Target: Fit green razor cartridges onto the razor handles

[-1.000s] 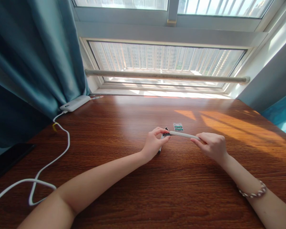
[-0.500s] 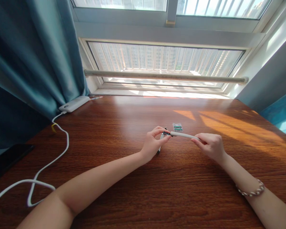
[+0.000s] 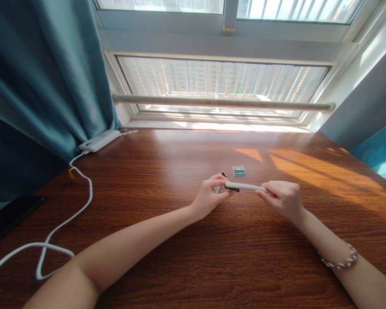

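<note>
A slim, smooth white rod (image 3: 247,186) spans the gap between two bare hands above a brown wood-grain table (image 3: 167,262). The right hand (image 3: 284,196) grips its right end between thumb and fingers. The left hand (image 3: 211,195) makes a narrow pinch on a small flat black piece (image 3: 233,189) at the other end. Half a second ago this piece lay mostly between the left fingers; now it shows beneath the rod. A clear case with green strips (image 3: 239,171) still lies just beyond.
</note>
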{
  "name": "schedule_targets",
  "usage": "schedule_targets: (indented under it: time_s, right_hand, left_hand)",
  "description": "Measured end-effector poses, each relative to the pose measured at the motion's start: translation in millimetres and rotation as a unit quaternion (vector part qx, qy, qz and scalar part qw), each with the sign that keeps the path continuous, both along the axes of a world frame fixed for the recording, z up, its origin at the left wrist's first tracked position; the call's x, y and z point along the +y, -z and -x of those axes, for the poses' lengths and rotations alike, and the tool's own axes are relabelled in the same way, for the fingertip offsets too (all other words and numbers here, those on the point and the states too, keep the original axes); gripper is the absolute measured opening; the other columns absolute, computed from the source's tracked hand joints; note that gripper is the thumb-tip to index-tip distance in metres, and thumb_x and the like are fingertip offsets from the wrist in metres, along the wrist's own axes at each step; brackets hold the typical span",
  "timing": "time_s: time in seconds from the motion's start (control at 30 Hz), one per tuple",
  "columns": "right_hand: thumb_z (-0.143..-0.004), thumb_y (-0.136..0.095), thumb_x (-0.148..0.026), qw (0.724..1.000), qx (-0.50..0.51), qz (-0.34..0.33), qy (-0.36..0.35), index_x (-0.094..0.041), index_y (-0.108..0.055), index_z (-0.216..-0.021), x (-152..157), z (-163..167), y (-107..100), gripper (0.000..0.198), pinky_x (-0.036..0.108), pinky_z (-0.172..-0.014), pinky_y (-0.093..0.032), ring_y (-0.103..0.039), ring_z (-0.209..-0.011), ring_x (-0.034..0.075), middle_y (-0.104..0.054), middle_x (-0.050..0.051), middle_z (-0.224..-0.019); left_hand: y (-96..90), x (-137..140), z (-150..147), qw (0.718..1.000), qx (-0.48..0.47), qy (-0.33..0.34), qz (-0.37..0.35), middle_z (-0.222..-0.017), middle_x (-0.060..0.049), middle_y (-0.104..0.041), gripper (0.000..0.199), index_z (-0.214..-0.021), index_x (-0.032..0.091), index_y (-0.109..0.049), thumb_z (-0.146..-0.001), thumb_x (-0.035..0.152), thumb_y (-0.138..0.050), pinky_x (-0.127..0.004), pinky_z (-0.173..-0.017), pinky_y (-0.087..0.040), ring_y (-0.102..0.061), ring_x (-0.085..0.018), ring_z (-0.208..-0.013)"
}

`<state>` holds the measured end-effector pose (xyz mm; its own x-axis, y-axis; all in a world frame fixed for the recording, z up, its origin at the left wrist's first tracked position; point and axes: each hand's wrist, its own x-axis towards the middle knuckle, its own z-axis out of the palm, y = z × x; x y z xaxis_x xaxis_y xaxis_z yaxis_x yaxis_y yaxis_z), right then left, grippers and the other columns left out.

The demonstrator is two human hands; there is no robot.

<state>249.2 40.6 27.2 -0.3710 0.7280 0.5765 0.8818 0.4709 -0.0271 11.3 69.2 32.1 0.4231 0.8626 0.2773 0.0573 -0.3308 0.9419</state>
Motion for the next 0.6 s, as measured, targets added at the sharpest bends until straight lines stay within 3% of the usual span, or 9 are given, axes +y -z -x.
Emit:
schedule_targets:
  time_s: [0.2,0.4,0.6]
  right_hand:
    - [-0.078,-0.054,-0.038,0.999,0.020,-0.037,0.005,-0.018,-0.062,-0.064,-3,1,1,0.025,0.022,-0.054,-0.030,-0.051,-0.051,0.009,-0.056,-0.001,-0.051]
    - [-0.077,-0.055,-0.037,0.999,0.034,-0.032,0.008,-0.017,-0.062,-0.066,-3,2,0,0.024,0.022,-0.055,-0.030,-0.052,-0.052,0.010,-0.057,-0.001,-0.052]
    - [-0.078,-0.054,-0.037,0.998,0.056,-0.029,0.026,-0.017,-0.063,-0.065,-3,3,-1,0.025,0.022,-0.052,-0.030,-0.051,-0.049,0.009,-0.057,-0.001,-0.051]
  left_hand:
    - [5.7,3,-2,0.999,-0.029,-0.008,0.026,-0.083,-0.005,-0.061,0.020,-0.081,0.016,-0.068,-0.067,0.030,-0.064,-0.028,-0.078,-0.040,-0.054,-0.016,-0.082]
    - [9.8,2,-5,0.985,-0.111,0.039,0.127,-0.088,-0.009,-0.067,0.022,-0.083,0.013,-0.063,-0.066,0.027,-0.065,-0.033,-0.082,-0.044,-0.060,-0.017,-0.084]
    - [4.9,0,-5,0.987,-0.108,0.038,0.111,-0.085,-0.008,-0.065,0.018,-0.080,0.012,-0.062,-0.068,0.025,-0.064,-0.033,-0.083,-0.045,-0.059,-0.016,-0.083]
